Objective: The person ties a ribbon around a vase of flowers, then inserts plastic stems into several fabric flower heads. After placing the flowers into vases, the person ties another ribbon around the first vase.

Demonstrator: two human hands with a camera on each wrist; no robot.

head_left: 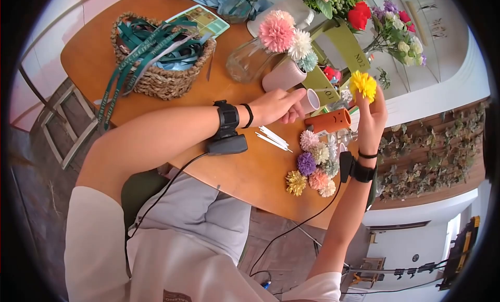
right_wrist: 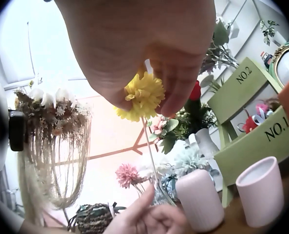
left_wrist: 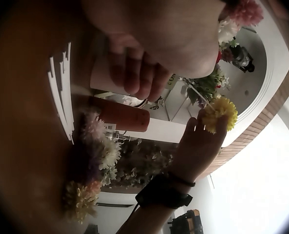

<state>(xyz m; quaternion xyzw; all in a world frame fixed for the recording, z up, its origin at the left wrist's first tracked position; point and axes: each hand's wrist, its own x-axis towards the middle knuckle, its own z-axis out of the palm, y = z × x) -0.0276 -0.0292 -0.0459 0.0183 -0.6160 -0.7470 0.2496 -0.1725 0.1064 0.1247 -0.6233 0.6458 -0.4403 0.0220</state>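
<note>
Holding my right hand [head_left: 372,114] up off the far edge of the table [head_left: 104,52], I have its fingertips pinched around a yellow flower [head_left: 363,85], the bloom topmost and a thin stem trailing down from it in the right wrist view [right_wrist: 151,161]. My left hand [head_left: 278,105] rests low near that same far edge, fingers curled under and forefinger stretched toward a small pink cup [head_left: 312,100]; whether it grips anything I cannot tell. Just beside it lie white sticks [head_left: 273,138] and an orange tube [head_left: 328,121] on its side. A cluster of loose paper flowers [head_left: 312,164] sits at the table's near-right edge. A taller pink vase [head_left: 284,75] with pompom blooms stands behind the cup, and a woven basket [head_left: 161,80] of green ribbons occupies the left part.
</note>
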